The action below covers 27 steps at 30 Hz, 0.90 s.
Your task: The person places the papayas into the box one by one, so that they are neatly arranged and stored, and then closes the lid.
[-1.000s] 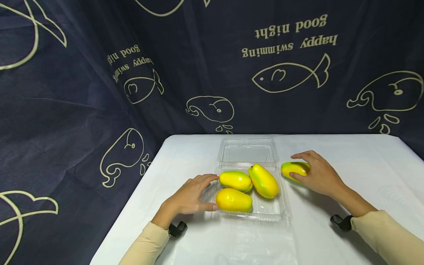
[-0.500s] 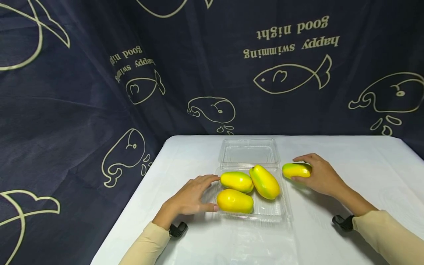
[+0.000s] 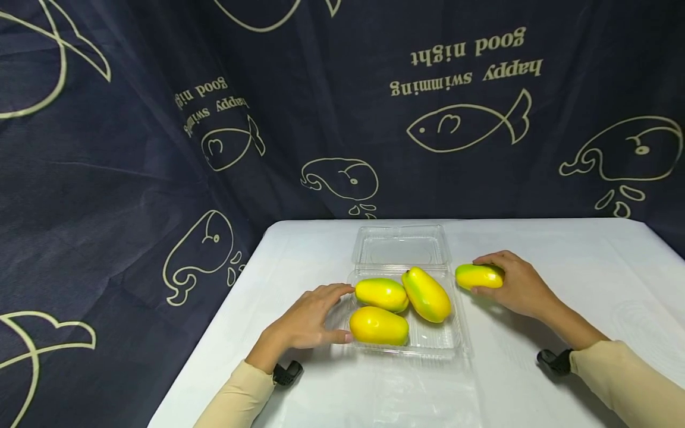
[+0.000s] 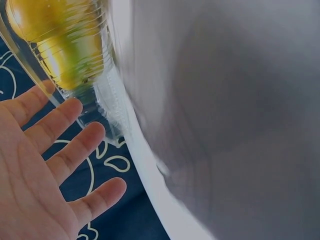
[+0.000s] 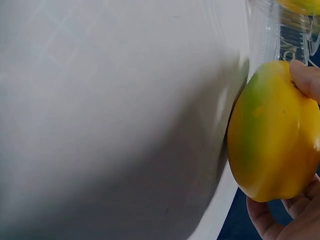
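Note:
My right hand [image 3: 521, 286] holds a yellow-green papaya [image 3: 475, 276] just right of the clear plastic box [image 3: 436, 340], with thumb on the near side and fingers on the far side. In the right wrist view this papaya [image 5: 272, 135] sits between the thumb and the fingers, low over the white cloth. Inside the box lie a front papaya [image 3: 379, 326], one behind it [image 3: 381, 293] and a slanted one [image 3: 426, 294] on the right. My left hand [image 3: 309, 318] is at the box's left side, fingers spread, fingertips right at the wall, holding nothing.
The box's hinged lid [image 3: 398, 246] lies folded back toward the far table edge. A white cloth covers the table [image 3: 599, 267]. Behind and to the left hangs a dark blue curtain [image 3: 321, 107] with fish drawings.
My right hand's fingers and thumb have closed in around the papaya on the right, which has turned slightly. My left hand and the box have stayed in place.

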Motion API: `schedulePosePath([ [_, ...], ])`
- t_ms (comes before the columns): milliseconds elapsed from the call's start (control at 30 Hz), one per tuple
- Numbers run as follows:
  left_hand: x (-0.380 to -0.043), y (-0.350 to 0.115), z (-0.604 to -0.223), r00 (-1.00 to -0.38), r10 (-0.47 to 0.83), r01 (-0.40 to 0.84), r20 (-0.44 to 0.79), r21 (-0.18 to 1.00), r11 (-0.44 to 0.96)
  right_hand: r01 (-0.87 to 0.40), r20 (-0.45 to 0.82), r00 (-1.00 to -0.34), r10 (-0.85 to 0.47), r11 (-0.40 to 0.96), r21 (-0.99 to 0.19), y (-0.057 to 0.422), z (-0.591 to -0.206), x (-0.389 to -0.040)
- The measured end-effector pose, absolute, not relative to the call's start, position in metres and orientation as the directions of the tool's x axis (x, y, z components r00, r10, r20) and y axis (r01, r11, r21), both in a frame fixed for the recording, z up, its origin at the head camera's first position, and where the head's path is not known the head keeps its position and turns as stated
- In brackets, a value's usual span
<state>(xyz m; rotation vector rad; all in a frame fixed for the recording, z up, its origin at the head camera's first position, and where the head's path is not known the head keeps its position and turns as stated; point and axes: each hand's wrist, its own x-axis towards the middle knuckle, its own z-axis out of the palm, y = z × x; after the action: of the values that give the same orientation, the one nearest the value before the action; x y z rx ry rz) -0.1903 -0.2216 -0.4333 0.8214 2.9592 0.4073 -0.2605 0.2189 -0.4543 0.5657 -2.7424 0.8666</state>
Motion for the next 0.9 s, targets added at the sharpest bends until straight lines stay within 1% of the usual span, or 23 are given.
schedulePosePath([
  [367,-0.19,-0.222,-0.434,-0.859,0.512,0.5,0.03,0.269,0.823,-0.429,0.308,-0.899,-0.31,0.761,-0.487,0.225,-0.452,-0.257],
  [633,-0.189,-0.223,-0.433,-0.861,0.508,0.497,0.028,0.26,0.828,-0.404,0.291,-0.911,-0.291,0.772,-0.491,0.229,-0.45,-0.254],
  [733,-0.189,-0.222,-0.433,-0.863,0.504,0.492,0.023,0.263,0.83,-0.404,0.311,-0.909,-0.277,0.77,-0.494,0.23,-0.447,-0.252],
  [900,-0.189,-0.222,-0.434,-0.863,0.505,0.491,0.023,0.272,0.828,-0.435,0.382,-0.886,-0.264,0.759,-0.484,0.229,-0.442,-0.249],
])
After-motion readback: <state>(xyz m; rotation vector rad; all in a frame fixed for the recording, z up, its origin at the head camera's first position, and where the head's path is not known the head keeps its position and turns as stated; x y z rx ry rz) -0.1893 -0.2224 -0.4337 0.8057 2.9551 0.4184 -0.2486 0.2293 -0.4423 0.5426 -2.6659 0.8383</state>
